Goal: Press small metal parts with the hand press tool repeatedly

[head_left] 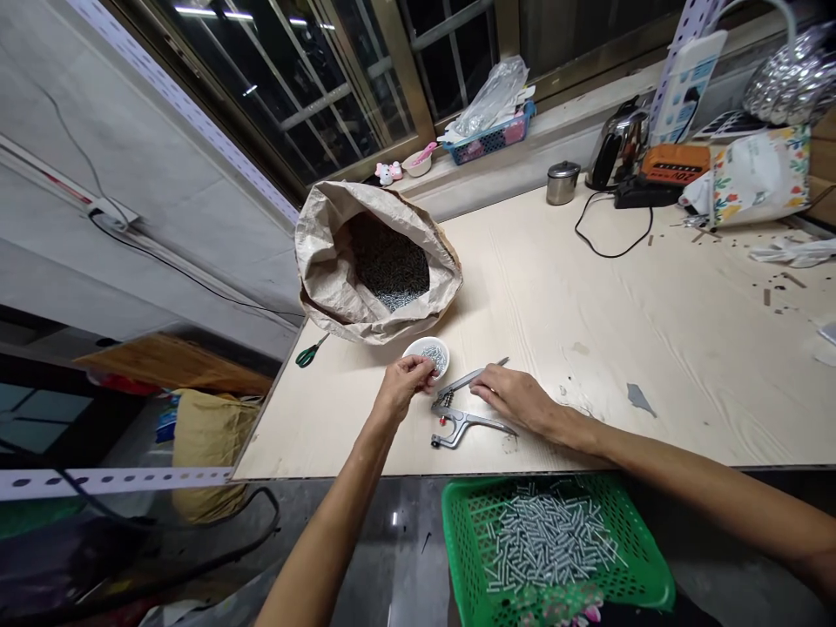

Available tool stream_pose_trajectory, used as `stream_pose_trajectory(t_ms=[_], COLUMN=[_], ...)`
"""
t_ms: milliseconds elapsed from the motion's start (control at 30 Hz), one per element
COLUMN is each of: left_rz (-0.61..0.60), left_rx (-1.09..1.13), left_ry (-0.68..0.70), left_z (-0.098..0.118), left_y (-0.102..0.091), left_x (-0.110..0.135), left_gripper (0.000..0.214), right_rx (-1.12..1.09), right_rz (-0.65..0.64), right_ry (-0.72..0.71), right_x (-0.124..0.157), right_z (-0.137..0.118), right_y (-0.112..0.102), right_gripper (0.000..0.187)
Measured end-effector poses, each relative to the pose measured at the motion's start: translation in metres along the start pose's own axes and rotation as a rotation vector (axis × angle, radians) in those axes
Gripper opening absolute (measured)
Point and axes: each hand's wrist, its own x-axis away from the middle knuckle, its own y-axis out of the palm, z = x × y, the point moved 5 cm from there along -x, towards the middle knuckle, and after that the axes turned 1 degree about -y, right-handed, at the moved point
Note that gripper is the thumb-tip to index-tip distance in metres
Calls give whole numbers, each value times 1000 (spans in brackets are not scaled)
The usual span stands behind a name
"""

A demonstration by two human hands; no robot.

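Note:
My left hand (403, 383) reaches to a small white bowl (428, 355) of tiny metal parts, its fingers pinched together at the bowl's rim; what they hold is too small to make out. My right hand (513, 394) rests on the upper handle of metal pliers (465, 409) that lie on the pale wooden table (588, 331), fingers curled over it. Behind the bowl stands an open brown paper sack (375, 261) full of small dark metal pieces.
A green plastic basket (555, 544) with several small white tubes sits below the table's front edge. Green-handled scissors (311, 352) lie at the left edge. At the back right stand a kettle (617, 144), a steel cup (562, 182), a black cord (610, 235) and bags.

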Motion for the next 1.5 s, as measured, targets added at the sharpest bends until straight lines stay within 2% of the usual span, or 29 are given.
stream_pose_trajectory(t_ms=[67, 167, 233, 333, 500, 700, 867, 1033, 1233, 1433, 1500], left_rz=[-26, -7, 15, 31, 85, 132, 145, 148, 63, -130, -158], left_rx=[55, -15, -87, -134, -153, -144, -144, -212, -357, -447, -473], left_ry=[-15, 9, -5, -83, -90, -35, -32, -19, -78, -167, -202], left_z=[1, -5, -18, -43, -65, -72, -80, -83, -82, -83, -83], left_y=[2, 0, -3, -7, -10, -7, -2, -1, -3, -1, 0], left_x=[15, 35, 45, 54, 61, 69, 71, 68, 54, 44, 43], left_gripper=[34, 31, 29, 28, 30, 37, 38, 34, 29, 18, 15], right_rx=[22, 106, 166, 250, 338, 420, 379, 378, 387, 323, 305], right_rz=[-27, -208, -319, -382, -305, -140, -108, -144, -181, -237, -253], right_ry=[52, 59, 45, 67, -4, -142, -171, -141, -95, -66, -54], right_x=[-1, 5, 12, 19, 20, 26, 28, 27, 23, 23, 23], right_z=[1, -6, -11, -12, -5, -6, -11, -9, -1, 0, -1], right_y=[-4, 2, 9, 22, 39, 39, 33, 36, 40, 36, 34], right_gripper=[26, 24, 23, 16, 18, 25, 25, 23, 26, 26, 24])
